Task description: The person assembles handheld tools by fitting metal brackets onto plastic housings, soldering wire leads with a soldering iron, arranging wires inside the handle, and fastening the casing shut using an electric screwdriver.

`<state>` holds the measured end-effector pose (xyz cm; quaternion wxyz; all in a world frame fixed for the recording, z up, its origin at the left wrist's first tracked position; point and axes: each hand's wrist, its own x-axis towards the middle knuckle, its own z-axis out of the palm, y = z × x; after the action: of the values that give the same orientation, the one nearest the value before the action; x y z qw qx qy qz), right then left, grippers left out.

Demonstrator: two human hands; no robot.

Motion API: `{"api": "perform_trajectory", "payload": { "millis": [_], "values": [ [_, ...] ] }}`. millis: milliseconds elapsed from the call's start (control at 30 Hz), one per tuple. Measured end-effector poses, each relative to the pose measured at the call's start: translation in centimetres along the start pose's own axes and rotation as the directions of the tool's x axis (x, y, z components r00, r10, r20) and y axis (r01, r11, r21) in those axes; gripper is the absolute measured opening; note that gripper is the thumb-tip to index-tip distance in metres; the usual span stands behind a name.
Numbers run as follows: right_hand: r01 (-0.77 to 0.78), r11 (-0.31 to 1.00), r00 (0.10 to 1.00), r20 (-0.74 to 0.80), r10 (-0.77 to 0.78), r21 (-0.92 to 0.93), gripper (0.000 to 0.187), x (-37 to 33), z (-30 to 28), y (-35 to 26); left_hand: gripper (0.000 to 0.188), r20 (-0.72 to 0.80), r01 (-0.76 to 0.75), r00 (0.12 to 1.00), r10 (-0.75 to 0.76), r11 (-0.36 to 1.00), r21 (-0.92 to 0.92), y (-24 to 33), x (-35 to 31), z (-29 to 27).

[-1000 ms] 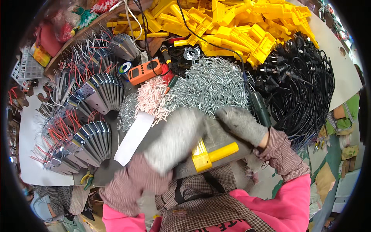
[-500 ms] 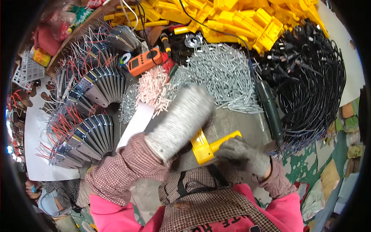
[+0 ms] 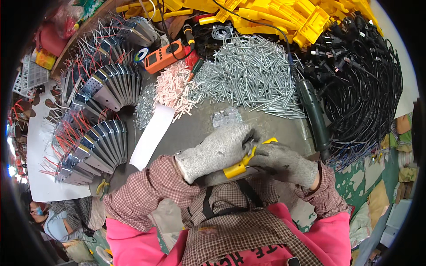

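Close to my body, a yellow plastic housing part (image 3: 239,168) is tilted above the grey metal bench, partly covered by both hands. My right hand (image 3: 286,164), in a grey glove, is closed around its right end. My left hand (image 3: 219,150), in a light grey knitted glove, reaches across the top of the part. Its fingers are curled in close to the right hand's fingertips; whatever they pinch, if anything, is hidden. Beyond the hands, a small clear plastic bag (image 3: 227,117) lies on the bench.
Long silver screws (image 3: 253,73) are heaped ahead, beside pale pink sleeves (image 3: 174,88) and an orange multimeter (image 3: 164,56). To the right lie a dark green electric screwdriver (image 3: 313,117) and black power cords (image 3: 364,97). Metal plates with wires (image 3: 104,142) stand left; yellow housings (image 3: 284,17) pile behind.
My left hand has come back from near the screw heap, down to the yellow housing part, its fingers now curled. The part has tilted in my right hand. The small plastic bag has come into view.
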<state>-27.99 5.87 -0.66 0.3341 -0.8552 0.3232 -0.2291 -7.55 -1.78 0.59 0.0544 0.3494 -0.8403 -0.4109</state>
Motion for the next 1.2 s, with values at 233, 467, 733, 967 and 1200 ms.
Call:
{"api": "perform_trajectory", "payload": {
  "millis": [233, 467, 733, 967, 1200],
  "values": [
    [0.01, 1.0, 0.993, 0.117, -0.009, -0.01, 0.028, -0.3, 0.4, 0.9, 0.019, 0.166, -0.151, 0.979, 0.118, 0.968, 0.202, 0.8, 0.5, -0.2],
    [-0.022, 0.997, 1.0, -0.02, 0.02, -0.075, 0.025, -0.4, 1.2, 0.2, 0.024, 0.122, -0.137, 0.986, 0.115, 0.971, 0.193, -0.2, -0.2, -0.1],
    [0.052, 0.996, 0.989, -0.142, -0.042, 0.074, 0.028, -0.1, 5.6, -0.5, 0.049, 0.293, -0.214, 0.952, 0.085, 0.872, 0.441, 0.5, -3.5, -2.6],
    [-0.068, 0.963, 0.996, -0.067, 0.052, -0.259, 0.025, 1.3, 1.9, -1.0, 0.102, -0.277, 0.138, 0.961, -0.012, 0.887, 0.441, -1.7, -10.6, -0.7],
    [-0.063, 0.993, 0.986, 0.148, 0.077, -0.095, 0.028, 3.5, -1.8, -1.7, 0.09, -0.328, 0.082, 0.944, 0.026, 0.947, 0.312, -3.0, -11.1, 0.7]
  ]
}}
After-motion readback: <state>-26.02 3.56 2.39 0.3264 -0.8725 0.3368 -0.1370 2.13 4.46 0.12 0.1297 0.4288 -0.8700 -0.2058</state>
